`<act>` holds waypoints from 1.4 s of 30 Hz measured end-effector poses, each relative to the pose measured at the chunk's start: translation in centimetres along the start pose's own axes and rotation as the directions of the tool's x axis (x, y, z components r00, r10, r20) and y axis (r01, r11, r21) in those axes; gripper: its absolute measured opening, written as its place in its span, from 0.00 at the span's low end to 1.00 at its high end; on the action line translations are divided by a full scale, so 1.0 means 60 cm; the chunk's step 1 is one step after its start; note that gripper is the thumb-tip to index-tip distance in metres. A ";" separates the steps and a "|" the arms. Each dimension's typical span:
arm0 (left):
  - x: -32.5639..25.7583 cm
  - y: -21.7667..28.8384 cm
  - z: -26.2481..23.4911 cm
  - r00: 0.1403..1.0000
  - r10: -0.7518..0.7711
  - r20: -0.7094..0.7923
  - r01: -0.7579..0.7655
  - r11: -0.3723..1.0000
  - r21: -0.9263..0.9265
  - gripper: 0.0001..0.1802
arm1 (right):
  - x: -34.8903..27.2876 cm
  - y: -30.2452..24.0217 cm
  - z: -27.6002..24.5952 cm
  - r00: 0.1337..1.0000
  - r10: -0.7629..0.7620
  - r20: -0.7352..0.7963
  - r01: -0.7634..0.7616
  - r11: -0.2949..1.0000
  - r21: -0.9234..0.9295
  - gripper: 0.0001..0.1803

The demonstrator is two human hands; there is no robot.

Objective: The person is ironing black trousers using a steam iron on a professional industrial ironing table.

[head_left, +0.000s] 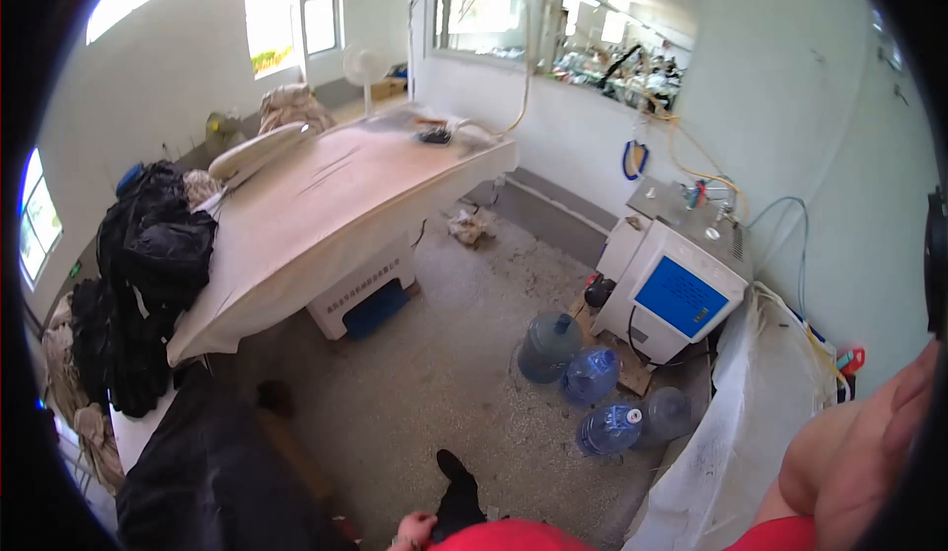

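My left hand (415,529) shows at the bottom edge, beside my red top (513,536) and dark trouser leg (460,507). Its fingers look curled, and whatever they might hold is hidden. My right arm (825,462) is raised at the lower right rim, bent close to the camera. Only part of the right hand (904,403) comes into the picture, cut off by the dark edge, with its fingers hidden. A large black cloth (227,472) hangs at lower left, nearest to my left hand.
A big cloth-covered table (316,196) reaches from left to back, with black garments (153,255) piled at its left end. Several water bottles (592,373) stand on the floor before a white-and-blue machine (676,289). White sheeting (711,452) drapes at right.
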State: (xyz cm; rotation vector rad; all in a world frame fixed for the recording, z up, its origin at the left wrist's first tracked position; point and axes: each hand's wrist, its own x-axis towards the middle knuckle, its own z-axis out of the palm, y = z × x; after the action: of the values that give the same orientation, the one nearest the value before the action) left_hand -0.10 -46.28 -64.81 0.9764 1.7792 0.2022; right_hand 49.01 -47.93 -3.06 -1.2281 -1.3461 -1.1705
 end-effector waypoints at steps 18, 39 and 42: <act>0.395 0.671 -0.467 0.902 0.398 -0.168 -0.385 0.917 0.106 0.19 | 0.065 -0.283 1.019 0.970 -0.174 -0.172 0.244 0.632 0.736 0.17; 0.606 0.443 -1.244 -0.171 -0.367 -0.914 -0.113 0.929 -0.352 0.33 | -0.497 -0.755 1.767 -0.186 -0.602 0.777 -0.016 0.792 0.610 0.65; 0.635 0.444 -1.307 -0.049 0.085 -0.995 0.554 0.832 0.044 0.44 | -0.487 -0.772 1.762 -0.187 -0.549 0.814 0.140 0.805 0.576 0.65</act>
State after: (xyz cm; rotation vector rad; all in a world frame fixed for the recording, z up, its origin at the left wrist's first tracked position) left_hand -57.26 21.23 -42.80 0.7266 3.5794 0.2946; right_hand 0.64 52.21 -45.65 -1.5323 -3.1156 0.0401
